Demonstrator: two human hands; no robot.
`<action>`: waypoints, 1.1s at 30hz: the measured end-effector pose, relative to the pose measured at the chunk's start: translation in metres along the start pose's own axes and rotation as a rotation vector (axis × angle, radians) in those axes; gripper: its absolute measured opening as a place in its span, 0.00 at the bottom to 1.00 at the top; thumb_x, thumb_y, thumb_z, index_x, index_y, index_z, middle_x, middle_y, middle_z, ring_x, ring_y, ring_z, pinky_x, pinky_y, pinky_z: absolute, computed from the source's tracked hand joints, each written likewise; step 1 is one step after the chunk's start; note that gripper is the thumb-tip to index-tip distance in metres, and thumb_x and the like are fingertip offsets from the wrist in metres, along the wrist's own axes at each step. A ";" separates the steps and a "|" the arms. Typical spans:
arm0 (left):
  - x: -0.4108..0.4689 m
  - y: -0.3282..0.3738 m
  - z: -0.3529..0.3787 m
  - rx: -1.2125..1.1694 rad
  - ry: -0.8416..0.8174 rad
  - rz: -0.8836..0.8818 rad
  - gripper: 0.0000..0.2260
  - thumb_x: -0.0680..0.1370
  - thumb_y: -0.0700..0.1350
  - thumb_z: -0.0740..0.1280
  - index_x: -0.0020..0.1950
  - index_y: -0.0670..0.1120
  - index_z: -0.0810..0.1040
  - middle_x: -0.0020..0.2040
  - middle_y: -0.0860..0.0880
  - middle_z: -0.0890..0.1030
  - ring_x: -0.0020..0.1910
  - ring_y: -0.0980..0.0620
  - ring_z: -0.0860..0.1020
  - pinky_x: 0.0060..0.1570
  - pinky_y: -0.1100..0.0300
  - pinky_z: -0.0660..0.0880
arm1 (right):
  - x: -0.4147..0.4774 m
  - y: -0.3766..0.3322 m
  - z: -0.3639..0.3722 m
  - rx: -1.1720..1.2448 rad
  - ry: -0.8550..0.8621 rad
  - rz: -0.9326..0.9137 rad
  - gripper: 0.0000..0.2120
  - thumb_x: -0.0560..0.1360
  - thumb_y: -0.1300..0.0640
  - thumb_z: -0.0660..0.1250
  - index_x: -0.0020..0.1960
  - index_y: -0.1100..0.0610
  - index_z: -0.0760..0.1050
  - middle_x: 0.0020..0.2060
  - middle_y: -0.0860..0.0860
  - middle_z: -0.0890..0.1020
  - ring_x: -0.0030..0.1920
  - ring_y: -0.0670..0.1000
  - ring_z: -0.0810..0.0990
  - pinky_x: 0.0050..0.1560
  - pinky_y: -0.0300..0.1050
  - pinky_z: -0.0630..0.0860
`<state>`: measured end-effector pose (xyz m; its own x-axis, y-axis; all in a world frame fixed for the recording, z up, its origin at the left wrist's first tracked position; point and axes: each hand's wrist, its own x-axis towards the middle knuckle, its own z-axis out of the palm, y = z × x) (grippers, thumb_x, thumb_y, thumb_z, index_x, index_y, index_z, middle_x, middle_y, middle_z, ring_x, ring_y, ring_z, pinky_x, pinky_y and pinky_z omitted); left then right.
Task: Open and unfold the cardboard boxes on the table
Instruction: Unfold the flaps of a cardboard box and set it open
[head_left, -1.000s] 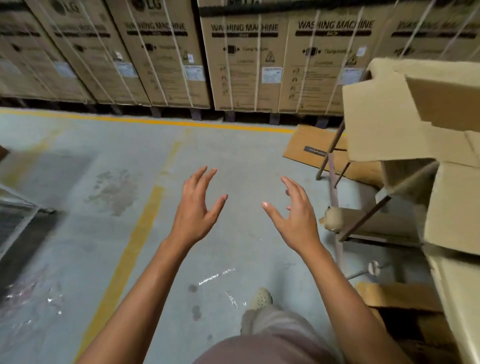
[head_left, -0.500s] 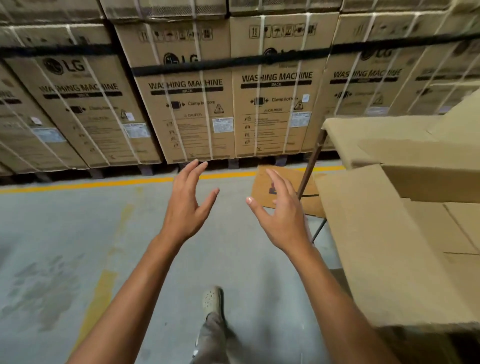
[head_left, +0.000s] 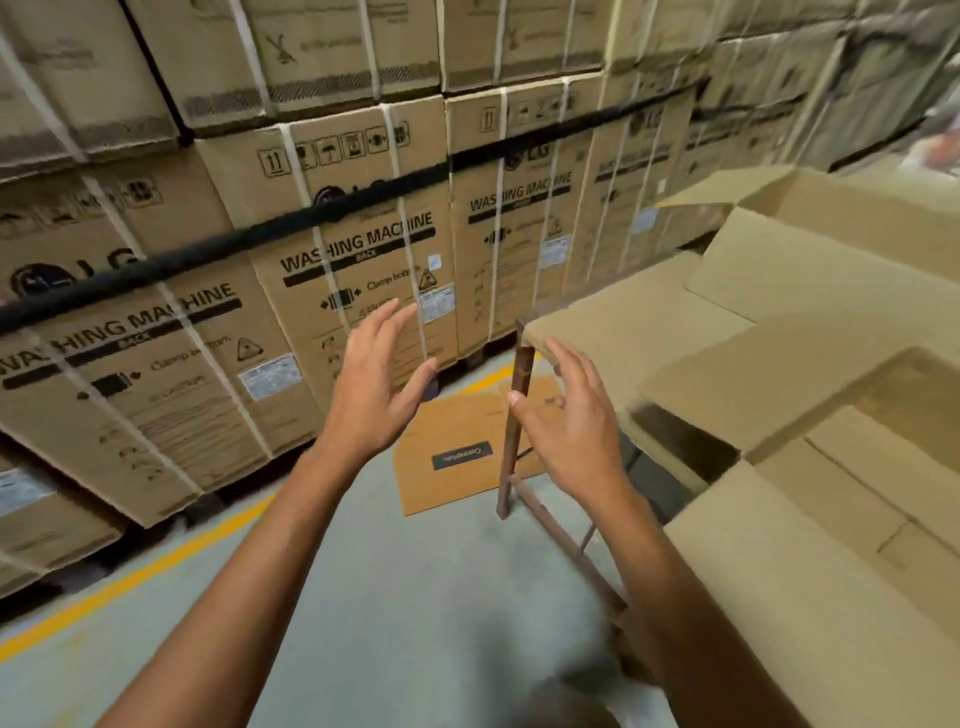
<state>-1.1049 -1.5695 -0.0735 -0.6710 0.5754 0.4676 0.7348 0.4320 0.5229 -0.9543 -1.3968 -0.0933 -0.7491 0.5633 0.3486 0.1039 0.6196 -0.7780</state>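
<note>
Several plain cardboard boxes (head_left: 769, 332) with flaps spread open lie piled on a rusty metal-framed table (head_left: 519, 410) at the right. My left hand (head_left: 374, 384) and my right hand (head_left: 571, 415) are raised in front of me, palms facing each other, fingers spread and holding nothing. My right hand hovers just left of the table's near corner and the nearest box flap (head_left: 613, 338), not touching it. My left hand is further left, over the floor.
A wall of strapped washing machine cartons (head_left: 353, 260) on pallets fills the back and left. A flattened cardboard sheet (head_left: 457, 452) lies on the grey floor by the table leg. A yellow floor line (head_left: 130, 577) runs along the pallets.
My view has swung up and to the right, bringing the table's boxes closer. Both hands stayed raised and empty, and the right hand has come nearer to the table corner.
</note>
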 end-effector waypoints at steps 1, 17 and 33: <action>0.019 -0.002 0.006 -0.015 -0.012 0.032 0.27 0.79 0.54 0.64 0.76 0.47 0.65 0.76 0.46 0.65 0.75 0.49 0.61 0.71 0.56 0.57 | 0.012 0.003 -0.003 -0.018 0.037 0.011 0.32 0.76 0.45 0.69 0.77 0.50 0.63 0.74 0.48 0.67 0.73 0.50 0.66 0.69 0.59 0.71; 0.300 0.038 0.157 -0.186 -0.229 0.495 0.27 0.80 0.57 0.61 0.77 0.50 0.64 0.77 0.48 0.64 0.76 0.49 0.61 0.71 0.56 0.59 | 0.202 0.087 -0.079 -0.192 0.568 0.217 0.30 0.75 0.46 0.66 0.75 0.52 0.66 0.71 0.51 0.71 0.69 0.53 0.72 0.65 0.59 0.75; 0.528 0.067 0.291 -0.324 -0.419 0.796 0.27 0.79 0.53 0.62 0.76 0.44 0.66 0.75 0.43 0.67 0.74 0.43 0.64 0.71 0.55 0.58 | 0.348 0.140 -0.094 -0.555 0.683 0.440 0.29 0.79 0.47 0.65 0.77 0.54 0.64 0.75 0.54 0.68 0.74 0.54 0.65 0.71 0.49 0.64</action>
<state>-1.3811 -1.0350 0.0008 0.1501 0.8465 0.5108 0.8548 -0.3707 0.3631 -1.1388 -1.0626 -0.0314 -0.0486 0.8916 0.4502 0.7065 0.3493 -0.6155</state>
